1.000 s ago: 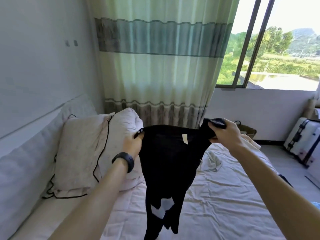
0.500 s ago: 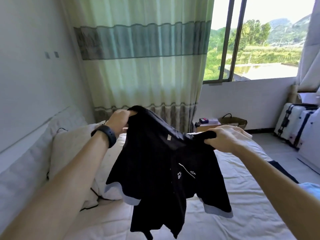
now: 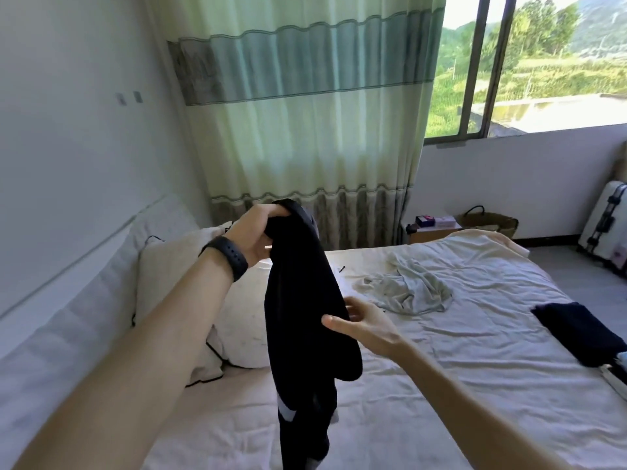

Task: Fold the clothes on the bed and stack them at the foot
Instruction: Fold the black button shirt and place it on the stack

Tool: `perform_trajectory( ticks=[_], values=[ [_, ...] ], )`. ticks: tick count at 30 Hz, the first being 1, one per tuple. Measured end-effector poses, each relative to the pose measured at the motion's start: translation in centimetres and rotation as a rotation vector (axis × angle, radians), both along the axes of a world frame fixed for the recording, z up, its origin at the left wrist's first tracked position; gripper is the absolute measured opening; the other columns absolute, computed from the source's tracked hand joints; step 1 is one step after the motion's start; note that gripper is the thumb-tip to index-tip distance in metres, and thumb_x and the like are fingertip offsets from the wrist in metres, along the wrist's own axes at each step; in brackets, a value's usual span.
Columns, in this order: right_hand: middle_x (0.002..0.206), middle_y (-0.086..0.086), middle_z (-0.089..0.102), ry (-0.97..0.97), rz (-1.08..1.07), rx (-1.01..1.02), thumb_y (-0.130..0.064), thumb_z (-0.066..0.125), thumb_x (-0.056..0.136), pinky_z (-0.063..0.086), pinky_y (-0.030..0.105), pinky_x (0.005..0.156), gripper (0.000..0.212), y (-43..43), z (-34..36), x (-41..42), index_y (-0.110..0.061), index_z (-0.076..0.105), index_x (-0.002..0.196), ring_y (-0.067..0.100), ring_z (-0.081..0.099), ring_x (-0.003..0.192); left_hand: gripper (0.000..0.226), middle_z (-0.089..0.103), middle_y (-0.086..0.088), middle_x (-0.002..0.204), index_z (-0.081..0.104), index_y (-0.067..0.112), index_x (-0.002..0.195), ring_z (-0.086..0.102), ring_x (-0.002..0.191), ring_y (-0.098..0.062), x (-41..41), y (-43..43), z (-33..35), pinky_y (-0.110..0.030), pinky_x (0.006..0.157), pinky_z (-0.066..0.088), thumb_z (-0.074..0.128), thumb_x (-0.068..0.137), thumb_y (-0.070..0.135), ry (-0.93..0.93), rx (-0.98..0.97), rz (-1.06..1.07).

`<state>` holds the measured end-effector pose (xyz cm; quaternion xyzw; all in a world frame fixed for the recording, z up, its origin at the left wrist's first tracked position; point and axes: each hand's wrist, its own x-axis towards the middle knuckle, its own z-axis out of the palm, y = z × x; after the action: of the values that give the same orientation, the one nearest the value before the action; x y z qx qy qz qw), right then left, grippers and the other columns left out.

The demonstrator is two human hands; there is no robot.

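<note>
The left hand point(image 3: 258, 232), a black band point(image 3: 228, 258) on its wrist, is gripping the top of a black short-sleeved shirt with pale cuff trim point(image 3: 302, 320), its fingers curled tight over a bunched fistful of cloth, so the shirt is hanging in a long twisted drop above the rumpled white bed sheet point(image 3: 458, 374). The right hand point(image 3: 368, 329) is reaching to the shirt's middle with its thumb straight against the cloth and its fingers loosely bent, apparently pinching nothing. To do this step well, the right hand is probably needing to find a shoulder seam or side hem, so both hands are spreading the shirt wide and untwisted before laying it flat. Towards the foot of the bed a folded dark navy garment point(image 3: 576, 330) is lying on top of something pale and striped, seemingly the stack being built. Further off, a crumpled grey-green garment point(image 3: 409, 290) is waiting unfolded. On the floor by the far wall, a woven straw basket with a dark handle point(image 3: 490, 222) is standing, its contents hidden, and a closed white hard-shell suitcase with black straps point(image 3: 605, 225) is showing nothing inside.
</note>
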<state>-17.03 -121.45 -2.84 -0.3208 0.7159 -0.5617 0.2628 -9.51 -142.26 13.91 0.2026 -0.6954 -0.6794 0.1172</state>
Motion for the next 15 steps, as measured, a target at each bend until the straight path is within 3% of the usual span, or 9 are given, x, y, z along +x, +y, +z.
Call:
perform_trajectory(
  ticks=[2,4,6,8,11,13,15],
  values=[
    [0.096,-0.008,0.078,0.094,-0.020,0.023,-0.045,0.078,0.082,0.052,0.018,0.074,0.037,-1.3,-1.2,1.2,-0.021,0.075,0.110,0.008,0.074,0.090,0.017,0.058,0.008,0.061,0.062,0.020,0.078,0.059,0.054,-0.009,0.6,-0.4,0.2,-0.023,0.054,0.045,0.056,0.093,0.026,0.013,-0.010,0.020],
    [0.076,-0.019,0.072,0.179,-0.070,0.042,-0.030,0.071,0.095,0.044,0.012,0.063,0.009,-2.6,-2.1,1.7,-0.023,0.077,0.097,-0.004,0.066,0.073,0.015,0.057,0.008,0.063,0.062,0.020,0.081,0.058,0.055,-0.009,1.2,-0.8,0.4,-0.020,0.051,0.044,0.057,0.093,0.027,0.021,-0.036,0.017],
    [0.064,-0.018,0.063,0.174,-0.110,0.046,-0.024,0.067,0.099,0.037,0.013,0.057,0.015,-3.1,-1.9,1.7,-0.018,0.073,0.087,-0.002,0.057,0.061,0.011,0.058,0.006,0.069,0.064,0.020,0.086,0.058,0.059,-0.009,1.8,-1.7,0.3,-0.020,0.051,0.046,0.059,0.094,0.026,0.018,-0.107,0.031],
    [0.075,-0.004,0.068,-0.079,-0.138,-0.007,-0.020,0.066,0.099,0.044,0.022,0.061,0.016,-2.6,-0.8,0.5,-0.005,0.074,0.095,0.010,0.062,0.068,0.006,0.062,0.004,0.076,0.065,0.019,0.092,0.062,0.062,-0.008,2.6,-3.4,-0.7,-0.020,0.053,0.051,0.062,0.097,0.021,-0.033,-0.243,0.070],
    [0.090,0.008,0.076,-0.591,-0.120,-0.077,-0.019,0.062,0.101,0.056,0.030,0.064,0.017,0.3,2.2,-2.7,-0.006,0.073,0.103,0.019,0.073,0.076,0.008,0.066,0.001,0.089,0.066,0.017,0.100,0.062,0.078,-0.010,5.3,-6.9,-4.6,-0.022,0.063,0.050,0.065,0.098,0.024,-0.247,-0.357,0.093],
    [0.083,0.006,0.074,-0.691,-0.108,-0.091,-0.018,0.054,0.103,0.056,0.041,0.074,0.017,2.6,3.2,-5.1,-0.012,0.069,0.102,0.020,0.073,0.073,0.010,0.068,0.001,0.095,0.069,0.020,0.098,0.061,0.085,-0.013,7.6,-8.6,-7.9,-0.026,0.070,0.045,0.066,0.096,0.029,-0.369,-0.299,0.092],
    [0.075,0.005,0.069,-0.682,-0.110,-0.059,-0.018,0.054,0.100,0.054,0.042,0.074,0.016,4.2,3.2,-6.4,-0.016,0.069,0.094,0.019,0.070,0.066,0.020,0.073,0.002,0.099,0.071,0.023,0.100,0.068,0.088,-0.013,9.2,-8.9,-11.1,-0.029,0.076,0.046,0.073,0.086,0.036,-0.386,-0.106,0.069]
  ],
)
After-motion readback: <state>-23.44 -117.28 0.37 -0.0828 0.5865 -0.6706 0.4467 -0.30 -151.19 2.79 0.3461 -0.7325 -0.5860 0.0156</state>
